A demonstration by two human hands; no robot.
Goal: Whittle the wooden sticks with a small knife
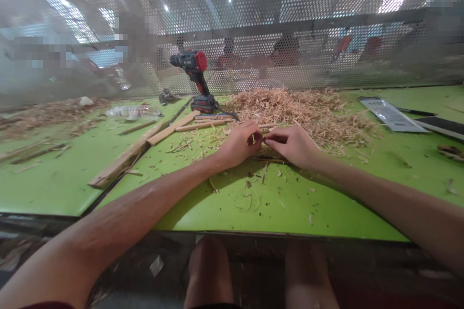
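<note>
My left hand (241, 144) and my right hand (295, 145) meet above the green table (224, 207), fingertips nearly touching. Both are closed in a pinch. Something small and dark shows between the fingertips, too small to make out. Just below the hands a thin dark strip (270, 160) lies on the table among scattered shavings. A big heap of pale wood shavings (282, 106) rises right behind the hands.
A red and black cordless drill (197, 79) stands behind, left of the heap. Wooden strips (123, 161) and a plastic bottle (132, 112) lie left. A flat white packet (391, 115) and a dark flat object (444, 126) lie right. A perforated metal screen (253, 24) closes the back.
</note>
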